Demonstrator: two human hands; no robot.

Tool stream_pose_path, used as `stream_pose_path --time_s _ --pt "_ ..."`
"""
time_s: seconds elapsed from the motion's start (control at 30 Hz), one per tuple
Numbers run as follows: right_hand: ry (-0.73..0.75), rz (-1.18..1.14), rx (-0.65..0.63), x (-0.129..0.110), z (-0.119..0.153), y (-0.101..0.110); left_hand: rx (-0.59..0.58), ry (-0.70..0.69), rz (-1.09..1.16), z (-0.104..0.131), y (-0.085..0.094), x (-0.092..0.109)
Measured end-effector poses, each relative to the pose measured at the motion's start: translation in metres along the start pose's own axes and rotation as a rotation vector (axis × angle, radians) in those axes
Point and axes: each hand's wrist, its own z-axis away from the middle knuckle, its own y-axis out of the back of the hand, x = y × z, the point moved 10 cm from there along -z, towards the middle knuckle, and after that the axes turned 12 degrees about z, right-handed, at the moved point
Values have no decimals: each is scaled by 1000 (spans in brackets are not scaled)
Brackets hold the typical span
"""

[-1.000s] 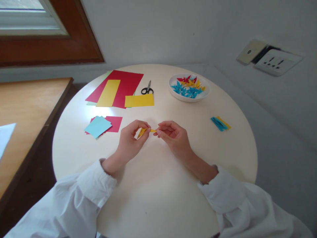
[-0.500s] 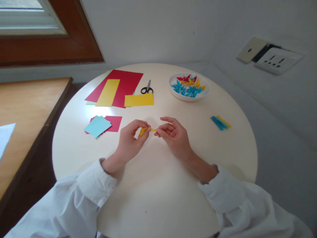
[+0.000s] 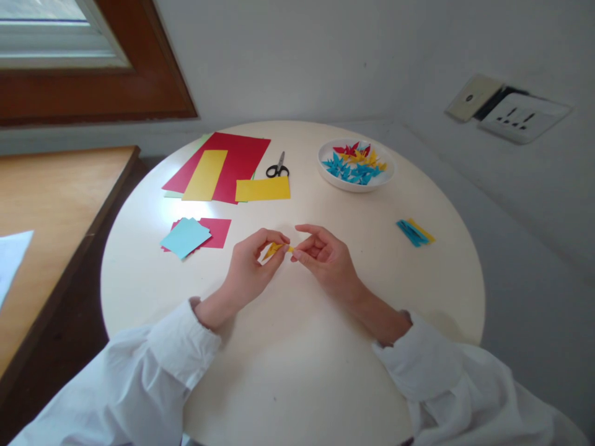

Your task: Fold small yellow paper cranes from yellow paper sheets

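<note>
A small folded yellow paper piece [image 3: 273, 250] is pinched between the thumb and fingers of my left hand [image 3: 253, 263], just above the middle of the table. Its narrow right tip is gripped by the thumb and a finger of my right hand [image 3: 328, 260], whose index finger arches above. My fingers cover part of the paper, so its full shape is hidden. The two hands nearly meet at the fingertips.
Scissors [image 3: 277, 167] lie behind a yellow sheet [image 3: 263, 189]. Red sheets [image 3: 246, 158] and light blue squares [image 3: 186, 237] are on the left. A white dish [image 3: 356, 186] of folded paper cranes stands back right, near blue and yellow strips [image 3: 413, 233] on the round table [image 3: 297, 371].
My left hand has moved slightly right, bringing its fingertips closer to my right hand. Less of the paper's right tip shows between them.
</note>
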Motion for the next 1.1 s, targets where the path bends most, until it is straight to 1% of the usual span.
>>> stream_pose_path --time_s 0.3,0.4,0.5,0.63,0.73,0.93,1.1 --pt "-56 -17 -3 9 0 -1 -13 48 7 2 -3 -4" --pt "-40 -3 19 6 -1 3 -28 32 35 2 -5 -3" --pt "-25 24 51 2 -3 10 -24 37 48 2 -2 -8" --pt "-37 36 84 1 -6 17 15 87 -48 1 6 -18" --pt "-60 33 87 3 -6 18 23 90 -137 1 9 -19" --pt "-97 -3 98 11 -5 15 -8 68 -245 0 7 -16" --pt "-88 -8 67 14 -5 10 -41 73 -221 0 1 -17"
